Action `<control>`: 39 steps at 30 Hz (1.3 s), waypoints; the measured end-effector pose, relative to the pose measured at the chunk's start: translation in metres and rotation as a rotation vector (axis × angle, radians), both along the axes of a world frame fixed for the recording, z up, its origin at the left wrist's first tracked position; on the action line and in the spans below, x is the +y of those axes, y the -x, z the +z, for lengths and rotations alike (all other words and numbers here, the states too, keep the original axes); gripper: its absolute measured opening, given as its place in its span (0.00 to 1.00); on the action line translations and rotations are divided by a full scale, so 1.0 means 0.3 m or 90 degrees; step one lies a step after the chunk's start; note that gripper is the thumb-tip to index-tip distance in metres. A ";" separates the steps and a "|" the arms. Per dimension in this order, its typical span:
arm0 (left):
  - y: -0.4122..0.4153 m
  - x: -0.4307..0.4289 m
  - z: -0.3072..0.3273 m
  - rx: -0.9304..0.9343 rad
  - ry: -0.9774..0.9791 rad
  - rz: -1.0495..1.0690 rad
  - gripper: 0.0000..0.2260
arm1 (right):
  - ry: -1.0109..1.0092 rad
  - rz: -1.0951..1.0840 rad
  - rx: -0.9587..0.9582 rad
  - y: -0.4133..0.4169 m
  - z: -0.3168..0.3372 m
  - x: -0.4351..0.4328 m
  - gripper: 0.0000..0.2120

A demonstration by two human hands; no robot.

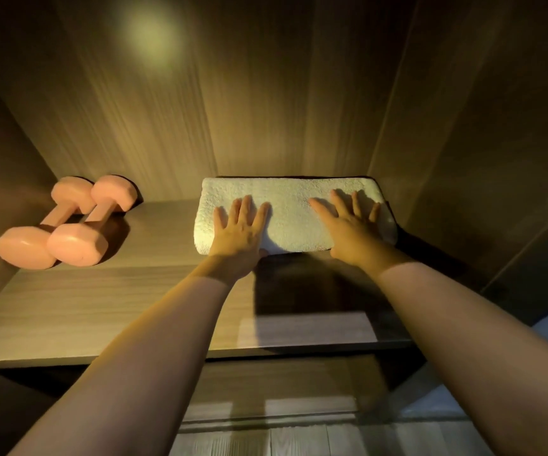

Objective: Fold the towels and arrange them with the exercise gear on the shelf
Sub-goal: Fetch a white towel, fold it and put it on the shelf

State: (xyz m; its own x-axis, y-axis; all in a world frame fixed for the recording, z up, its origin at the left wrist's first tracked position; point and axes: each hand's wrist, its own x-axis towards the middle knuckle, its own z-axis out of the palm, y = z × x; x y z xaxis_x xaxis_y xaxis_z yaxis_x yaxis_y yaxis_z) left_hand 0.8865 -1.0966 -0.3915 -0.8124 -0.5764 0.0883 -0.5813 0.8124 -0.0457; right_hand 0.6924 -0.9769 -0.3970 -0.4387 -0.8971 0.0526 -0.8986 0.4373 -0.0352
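1. While your left hand (239, 230) and right hand (353, 228) lie flat on the folded towel (292, 205), fingers straight and spread, neither grip closes round anything; you press the cloth rather than hold it.
2. Your towel sits toward the right end of the shelf (128, 291), with its far edge against the back panel (200, 110) and its right end close beside the side wall. That corner probably serves to square it up.
3. Palms spread wide over the top look meant to flatten the thick fold so it does not spring open, and to push it back evenly.
4. At the left end the pink dumbbells (78, 243) lie side by side, handles running front to back, well apart from the towel. Resting on flat-sided heads, they should not roll.
5. One towel appears placed and no others are in view, so the task seems only partly done. When you let go, lift both hands straight up so the fold is not dragged forward.
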 end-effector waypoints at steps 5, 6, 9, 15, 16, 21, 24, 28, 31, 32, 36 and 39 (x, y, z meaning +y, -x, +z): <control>0.048 -0.060 -0.016 -0.019 0.009 0.020 0.41 | 0.000 -0.001 0.018 0.045 -0.004 -0.060 0.51; 0.055 -0.068 -0.016 -0.023 0.012 0.024 0.41 | 0.000 -0.002 0.023 0.050 -0.006 -0.068 0.51; 0.068 -0.080 -0.014 -0.029 0.011 0.028 0.41 | -0.007 -0.005 0.027 0.062 -0.011 -0.082 0.51; 0.068 -0.069 -0.015 -0.022 0.007 0.031 0.41 | -0.008 -0.014 0.039 0.058 -0.022 -0.084 0.52; 0.067 -0.065 -0.012 -0.023 0.009 0.034 0.41 | -0.005 -0.017 0.047 0.054 -0.021 -0.082 0.52; 0.074 -0.054 0.005 -0.059 0.002 0.045 0.41 | -0.021 -0.021 0.062 0.044 -0.016 -0.075 0.52; 0.078 -0.051 0.025 -0.070 0.009 0.042 0.40 | -0.033 -0.023 0.049 0.045 -0.008 -0.083 0.51; 0.068 -0.040 0.047 -0.082 0.029 0.044 0.43 | -0.048 0.025 -0.018 0.070 0.018 -0.076 0.53; 0.071 -0.033 0.042 -0.113 0.017 0.080 0.45 | -0.049 0.036 0.024 0.082 0.006 -0.047 0.53; 0.073 -0.029 0.044 -0.115 0.013 0.090 0.45 | -0.049 0.032 0.026 0.077 0.009 -0.041 0.52; 0.053 0.054 0.083 -0.076 -0.032 0.110 0.44 | -0.010 0.021 0.000 -0.010 0.055 0.033 0.45; 0.012 0.158 0.143 -0.092 -0.034 0.037 0.39 | 0.001 0.057 -0.062 -0.101 0.124 0.148 0.38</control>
